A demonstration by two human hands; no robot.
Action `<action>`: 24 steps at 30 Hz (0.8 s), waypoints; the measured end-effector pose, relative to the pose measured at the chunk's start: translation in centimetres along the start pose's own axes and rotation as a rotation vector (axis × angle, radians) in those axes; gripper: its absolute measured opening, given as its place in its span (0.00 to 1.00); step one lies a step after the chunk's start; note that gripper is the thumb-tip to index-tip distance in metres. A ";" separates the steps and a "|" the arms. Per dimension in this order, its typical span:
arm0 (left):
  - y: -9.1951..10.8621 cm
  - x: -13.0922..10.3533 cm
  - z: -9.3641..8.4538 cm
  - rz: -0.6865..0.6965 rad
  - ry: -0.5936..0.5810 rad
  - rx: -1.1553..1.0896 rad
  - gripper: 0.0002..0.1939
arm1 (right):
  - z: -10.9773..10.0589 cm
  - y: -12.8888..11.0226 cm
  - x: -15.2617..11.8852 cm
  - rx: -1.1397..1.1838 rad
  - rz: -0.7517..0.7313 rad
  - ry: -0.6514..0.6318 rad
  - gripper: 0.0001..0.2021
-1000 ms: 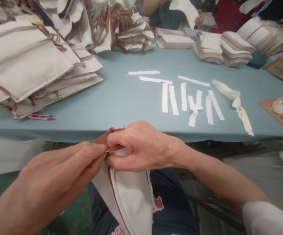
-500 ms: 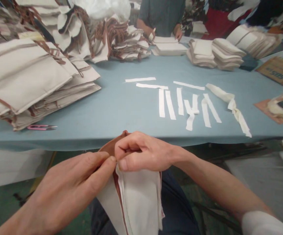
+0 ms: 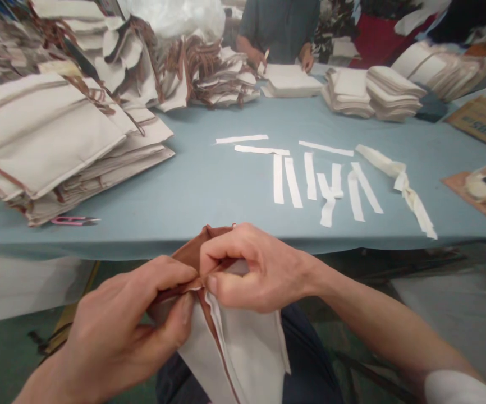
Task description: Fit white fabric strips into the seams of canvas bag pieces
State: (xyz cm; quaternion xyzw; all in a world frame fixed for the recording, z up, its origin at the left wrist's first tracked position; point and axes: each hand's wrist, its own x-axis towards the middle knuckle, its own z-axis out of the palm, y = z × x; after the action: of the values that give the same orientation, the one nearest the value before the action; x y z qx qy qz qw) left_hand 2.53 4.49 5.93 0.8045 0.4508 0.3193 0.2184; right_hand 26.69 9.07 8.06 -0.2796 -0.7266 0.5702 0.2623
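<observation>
A cream fabric piece with brown lining point(image 3: 251, 342) hangs from my two hands, over my lap and just in front of the table edge. With thumb and fingers, my left hand point(image 3: 137, 314) pinches its brown-lined upper edge. Right beside it, my right hand point(image 3: 255, 269) is closed on the same edge, thumb against the curled fingers. Between the hands the brown seam opens in a narrow V running down the cloth. Whether a small tool or thread sits in the right fingertips is hidden.
On the blue-covered table point(image 3: 192, 185) lie several white strips point(image 3: 293, 182), a twisted cream strip point(image 3: 398, 179) and pink thread snips point(image 3: 76, 221). Stacked cream pieces point(image 3: 45, 134) fill the left. Across the table, a person's hands point(image 3: 306, 59) rest at a cream stack point(image 3: 293, 81). A cardboard box point(image 3: 481, 120) stands right.
My left thumb has dropped away from the right hand, and the left fingers now hold the edge folded outward. More brown lining shows. The person opposite has moved the pen-like item slightly.
</observation>
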 end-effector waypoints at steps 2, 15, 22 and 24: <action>0.5 0.1 -0.2 0.042 -0.015 -0.002 0.08 | 0.1 -0.2 -0.2 -0.150 -0.105 0.052 0.04; -4.1 0.6 1.6 0.238 -0.085 -0.145 0.23 | 1.3 3.9 0.7 -0.071 -0.273 0.014 0.05; -2.8 1.0 1.7 0.182 -0.096 -0.239 0.27 | 0.6 4.3 0.8 0.072 -0.179 -0.024 0.08; -2.4 1.1 1.2 0.169 -0.129 -0.243 0.27 | 0.1 4.1 0.8 -0.005 -0.198 -0.042 0.08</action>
State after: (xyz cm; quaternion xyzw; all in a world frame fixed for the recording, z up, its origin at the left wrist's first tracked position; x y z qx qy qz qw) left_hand 2.36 6.56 3.88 0.8259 0.3247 0.3365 0.3151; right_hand 26.51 10.36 4.12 -0.1952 -0.7575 0.5451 0.3015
